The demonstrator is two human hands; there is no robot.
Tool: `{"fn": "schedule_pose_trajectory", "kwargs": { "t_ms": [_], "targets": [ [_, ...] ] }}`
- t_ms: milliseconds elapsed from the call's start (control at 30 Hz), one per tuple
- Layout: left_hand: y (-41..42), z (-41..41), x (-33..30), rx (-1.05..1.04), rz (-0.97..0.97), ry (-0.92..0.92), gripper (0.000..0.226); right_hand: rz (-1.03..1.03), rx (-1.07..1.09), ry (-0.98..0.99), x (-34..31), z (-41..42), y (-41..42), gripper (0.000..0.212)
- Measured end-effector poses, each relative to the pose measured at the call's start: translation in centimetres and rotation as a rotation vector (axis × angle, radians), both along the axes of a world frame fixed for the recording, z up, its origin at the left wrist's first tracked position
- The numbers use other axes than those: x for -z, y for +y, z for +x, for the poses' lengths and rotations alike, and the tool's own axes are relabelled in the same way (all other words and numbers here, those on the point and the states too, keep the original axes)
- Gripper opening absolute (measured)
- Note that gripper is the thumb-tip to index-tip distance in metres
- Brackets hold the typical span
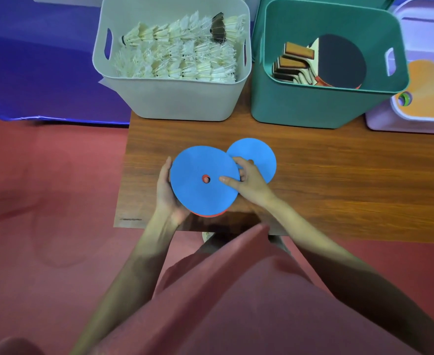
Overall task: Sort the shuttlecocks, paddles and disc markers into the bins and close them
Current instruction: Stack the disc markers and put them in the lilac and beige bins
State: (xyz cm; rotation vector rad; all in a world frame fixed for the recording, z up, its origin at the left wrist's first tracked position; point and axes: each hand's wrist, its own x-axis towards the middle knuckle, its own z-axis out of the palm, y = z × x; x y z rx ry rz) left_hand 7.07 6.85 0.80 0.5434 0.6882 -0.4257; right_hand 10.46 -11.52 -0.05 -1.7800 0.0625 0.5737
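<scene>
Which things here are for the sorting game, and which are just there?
For the job: blue discs, red disc, shuttlecocks, paddles, white bin, green bin, lilac bin, orange disc.
Just there: wooden table, red floor.

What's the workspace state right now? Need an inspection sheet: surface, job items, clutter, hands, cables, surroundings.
Surface: wooden table, three bins along its far edge.
Job's things: shuttlecocks in white bin; paddles in green bin; orange disc marker in lilac bin; blue disc stack, red edge showing beneath, held over the table's near edge; second blue disc just behind. No lids seen on the bins.
Clutter: nothing seen.
Hands: left hand holds the stack's left edge; right hand has its thumb on the stack, fingers at the second disc.
Cables: nothing seen.
Surroundings: red floor, blue mat at the far left.
</scene>
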Motion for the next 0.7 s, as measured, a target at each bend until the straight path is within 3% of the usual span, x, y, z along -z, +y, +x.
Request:
{"fn": "schedule_pose_trajectory", "kwargs": {
  "t_ms": [167, 300, 467, 700],
  "targets": [
    [0.4, 0.1, 0.1, 0.012, 0.066, -0.008, 0.042, -0.217, 0.016, 0.011, 2.1, 0.7, -0.4, 0.040],
    [1.0, 0.1, 0.4, -0.019, 0.090, -0.014, 0.033, -0.439, 0.195, -0.001, 4.3, 1.7, -2.3, 0.043],
    [1.9, 0.1, 0.7, -0.039, 0.089, -0.031, 0.033, -0.732, 0.347, 0.210, 6.1, 3.4, -5.4, 0.064],
    [2.9, 0.4, 0.9, -0.036, 0.072, -0.032, 0.031, -0.798, 0.395, 0.323, 6.1, 5.0, -5.7, 0.079]
  ]
}}
